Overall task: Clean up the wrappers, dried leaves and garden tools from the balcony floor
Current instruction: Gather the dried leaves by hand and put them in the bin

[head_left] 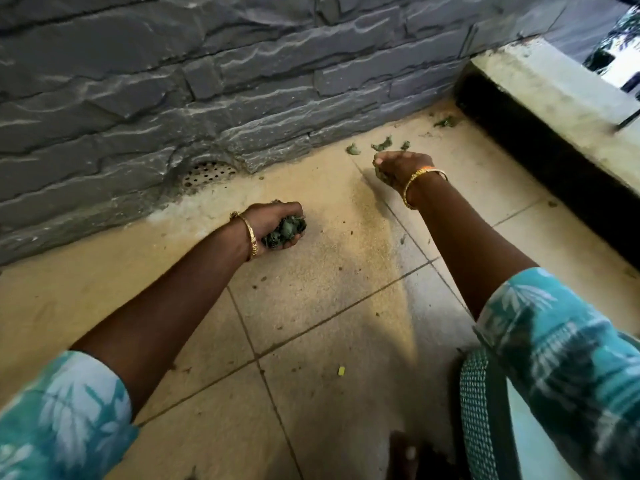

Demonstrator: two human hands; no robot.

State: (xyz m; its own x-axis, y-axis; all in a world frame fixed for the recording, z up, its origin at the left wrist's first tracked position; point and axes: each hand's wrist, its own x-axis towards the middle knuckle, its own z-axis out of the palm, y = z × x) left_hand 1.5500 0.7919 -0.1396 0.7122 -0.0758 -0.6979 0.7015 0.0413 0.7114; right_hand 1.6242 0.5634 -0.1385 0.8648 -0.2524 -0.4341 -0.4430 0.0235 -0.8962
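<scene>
One head-worn camera looks steeply down, close over the balcony floor (311,299) beside the wall (207,81).

right hand (398,168) fingers hidden | sleeves cut off | foot blurred

Soft daylight enters from the upper right, where glare washes out the opening beyond the ledge (554,84). Diffuse shadows fall across the tiled floor (311,289). Wide-angle distortion bends the edges; the sleeves (571,341) are blurred.
</scene>
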